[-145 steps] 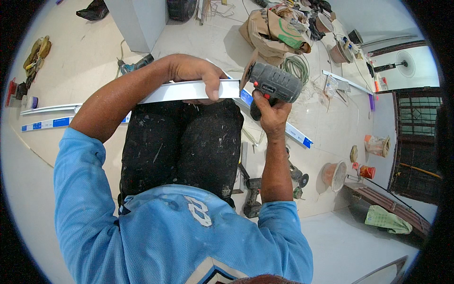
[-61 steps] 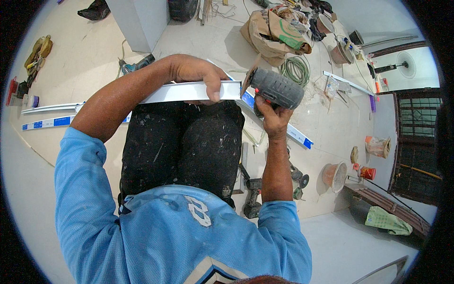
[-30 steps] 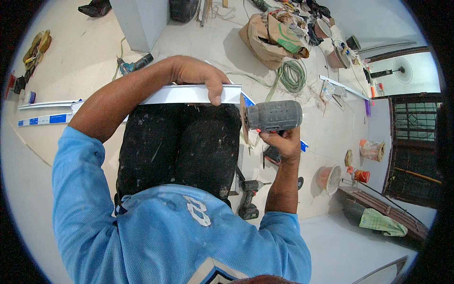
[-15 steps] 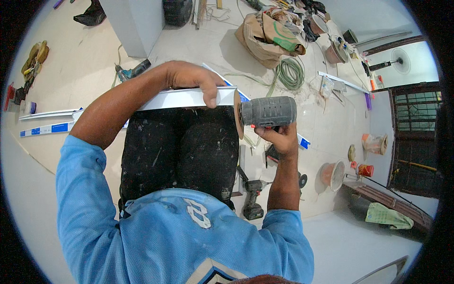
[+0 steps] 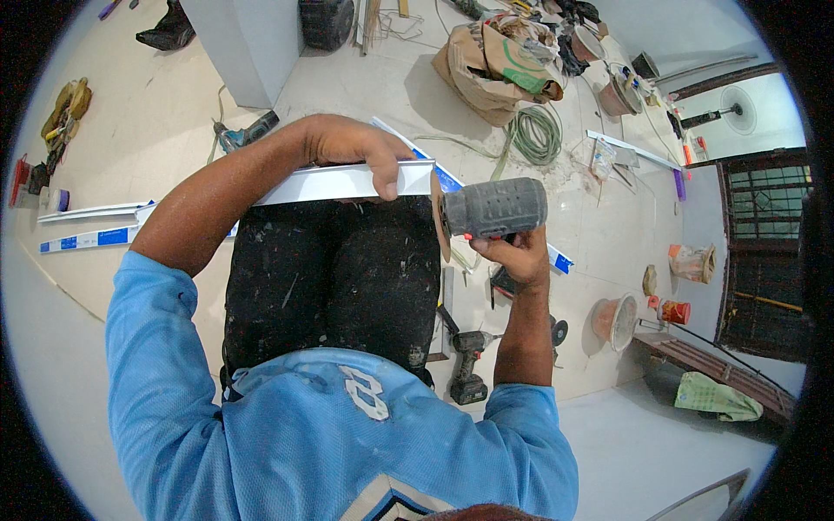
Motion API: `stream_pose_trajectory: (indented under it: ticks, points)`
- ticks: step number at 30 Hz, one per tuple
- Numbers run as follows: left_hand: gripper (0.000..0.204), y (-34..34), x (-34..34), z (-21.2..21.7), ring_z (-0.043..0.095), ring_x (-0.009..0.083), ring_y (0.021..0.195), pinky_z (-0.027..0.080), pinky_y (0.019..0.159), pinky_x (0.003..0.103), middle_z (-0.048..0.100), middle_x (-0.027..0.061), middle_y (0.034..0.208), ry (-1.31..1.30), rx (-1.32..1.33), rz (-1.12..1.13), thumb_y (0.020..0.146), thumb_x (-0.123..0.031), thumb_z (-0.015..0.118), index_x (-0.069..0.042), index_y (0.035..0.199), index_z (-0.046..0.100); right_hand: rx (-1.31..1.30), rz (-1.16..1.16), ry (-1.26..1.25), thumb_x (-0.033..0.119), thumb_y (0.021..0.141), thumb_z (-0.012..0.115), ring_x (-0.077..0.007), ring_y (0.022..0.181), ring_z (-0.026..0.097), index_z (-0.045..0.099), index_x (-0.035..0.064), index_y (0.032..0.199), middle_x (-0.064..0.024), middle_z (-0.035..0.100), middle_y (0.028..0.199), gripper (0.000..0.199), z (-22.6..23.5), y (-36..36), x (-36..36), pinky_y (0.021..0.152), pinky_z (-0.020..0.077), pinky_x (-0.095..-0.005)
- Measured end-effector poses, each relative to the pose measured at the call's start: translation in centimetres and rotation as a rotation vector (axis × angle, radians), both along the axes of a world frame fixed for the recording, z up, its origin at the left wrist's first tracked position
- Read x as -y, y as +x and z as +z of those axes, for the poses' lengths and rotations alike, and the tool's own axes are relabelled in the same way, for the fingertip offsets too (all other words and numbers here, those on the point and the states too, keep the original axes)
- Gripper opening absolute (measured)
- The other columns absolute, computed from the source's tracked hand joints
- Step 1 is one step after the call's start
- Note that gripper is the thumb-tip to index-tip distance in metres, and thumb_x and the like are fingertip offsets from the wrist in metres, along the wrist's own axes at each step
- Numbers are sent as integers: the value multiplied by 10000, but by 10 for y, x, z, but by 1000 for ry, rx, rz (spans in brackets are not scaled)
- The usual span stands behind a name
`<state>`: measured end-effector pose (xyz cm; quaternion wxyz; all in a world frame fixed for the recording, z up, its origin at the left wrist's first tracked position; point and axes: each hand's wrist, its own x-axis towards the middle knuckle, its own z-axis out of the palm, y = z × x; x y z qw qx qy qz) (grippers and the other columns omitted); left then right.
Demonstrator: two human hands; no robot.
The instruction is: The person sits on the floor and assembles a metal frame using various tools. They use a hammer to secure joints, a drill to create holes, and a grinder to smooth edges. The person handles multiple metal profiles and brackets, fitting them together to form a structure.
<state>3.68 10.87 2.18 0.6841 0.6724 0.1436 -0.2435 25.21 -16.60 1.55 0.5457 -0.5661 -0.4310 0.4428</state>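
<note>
My left hand (image 5: 358, 143) is wrapped over a long white trim strip (image 5: 321, 181), thumb on its near face. The strip lies crosswise above my thighs in black trousers, and my forearm covers part of it. On the right, my right hand (image 5: 523, 257) grips a dark grey power tool (image 5: 495, 208) from below. A thin brown disc (image 5: 439, 217), seen nearly edge-on, is fitted to the tool's front. The disc stands at the strip's right end and looks to be touching it.
A cordless drill (image 5: 470, 365) lies near my right forearm. Another blue-and-black power tool (image 5: 245, 132) is beyond my left arm. More trim strips (image 5: 87, 240) lie on the floor. Ahead are a coiled hose (image 5: 532, 136) and a brown paper sack (image 5: 499, 74); a bucket (image 5: 615, 321) stands right.
The disc and tool have tilted slightly against the strip's end. Both hands keep their grip, and the strip has hardly moved.
</note>
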Motion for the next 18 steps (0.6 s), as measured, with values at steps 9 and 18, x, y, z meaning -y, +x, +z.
stream_pose_trajectory:
  ticks: [9, 18]
  points:
    - [1049, -1, 2, 16, 694, 295, 1108, 545, 967, 397, 712, 220, 1331, 107, -22, 4, 692, -500, 848, 50, 1538, 566, -195, -270, 202, 149, 963, 718, -269, 967, 756, 579, -12, 1418, -158, 760, 1184, 503, -43, 8, 31, 863, 615, -426]
    - [1176, -14, 24, 41, 443, 445, 1536, 304, 1291, 516, 464, 343, 1644, 465, 35, 59, 849, -798, 703, 46, 1632, 465, -443, -530, 234, 379, 1114, 594, -279, 886, 740, 573, -40, 1364, -183, 723, 1066, 489, -67, 12, 128, 782, 638, -439]
